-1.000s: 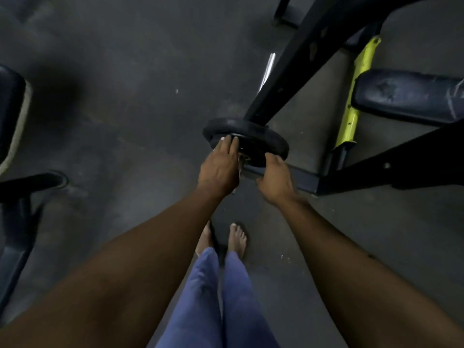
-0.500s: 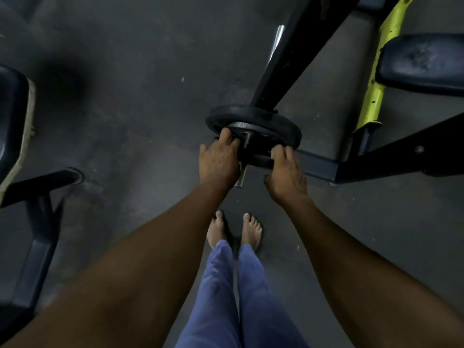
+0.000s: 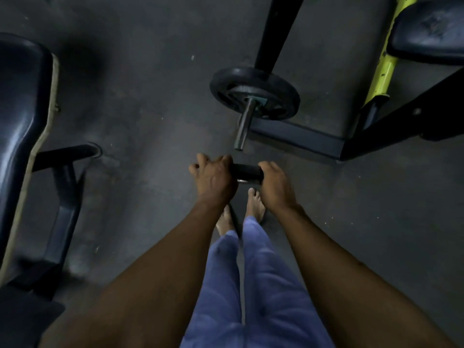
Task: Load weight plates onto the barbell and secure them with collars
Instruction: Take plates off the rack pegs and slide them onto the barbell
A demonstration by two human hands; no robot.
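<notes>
Standing before bench frame: weight plate already seated on barbell sleeve, inboard, bare sleeve end jutting toward person. No collar visible on it yet. Both hands, left hand and right hand, curl around small dark plate (possibly collar; too dim), held short of sleeve tip. Sliding on, collaring remain.

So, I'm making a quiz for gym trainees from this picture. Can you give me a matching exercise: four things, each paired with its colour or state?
Things:
1. weight plate
2. small plate
3. frame post
4. bar end

States:
A. yellow
B. held between both hands
C. bare, sticking out toward the person
D. sitting on the bar

Pairs: 1-D, 2-B, 3-A, 4-C. The left hand and right hand grip the small plate.
</notes>
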